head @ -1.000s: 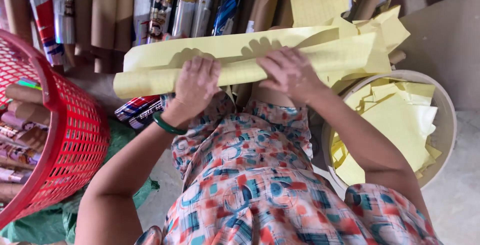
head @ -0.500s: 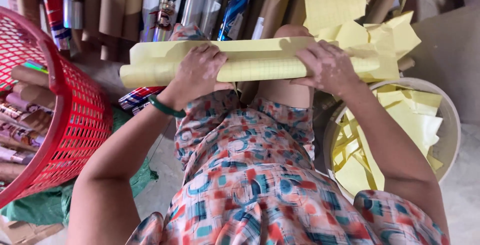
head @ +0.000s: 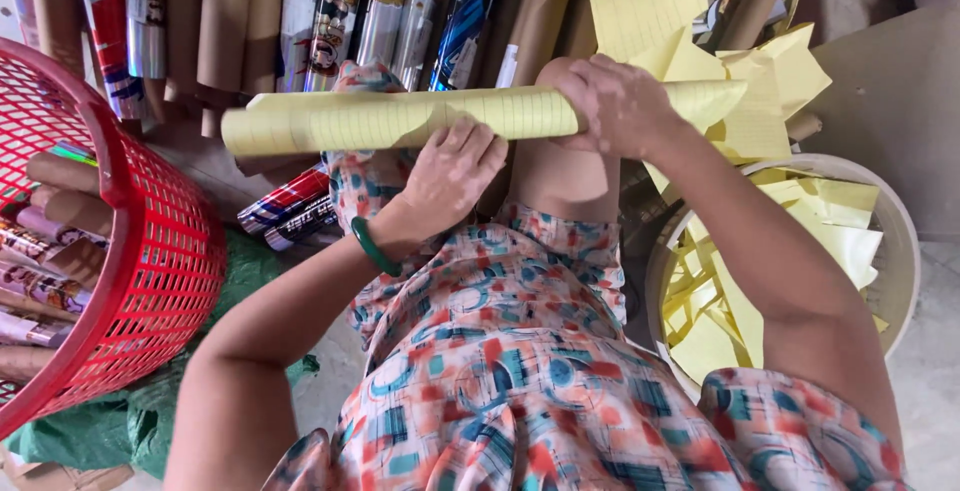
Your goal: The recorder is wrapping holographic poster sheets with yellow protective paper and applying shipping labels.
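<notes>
A yellow lined paper sheet rolled into a long tube [head: 340, 121] lies across my knees, level and pointing left. My left hand [head: 450, 176] presses against the tube's underside near its middle, fingers spread on it; a green bangle circles that wrist. My right hand [head: 615, 101] is wrapped over the tube's right part, gripping it. Loose yellow sheets [head: 760, 91] stick out just beyond my right hand.
A red mesh basket [head: 150, 251] at left holds several paper-wrapped rolls. Brown cardboard tubes and shiny printed rolls [head: 330, 11] stand behind. A round beige basket [head: 900, 241] at right holds yellow paper scraps. Green cloth [head: 130, 431] lies on the floor.
The paper has been rolled tighter into a narrower tube. My left hand slid from the top of the roll to beneath its middle; my right hand stays gripping the right part.
</notes>
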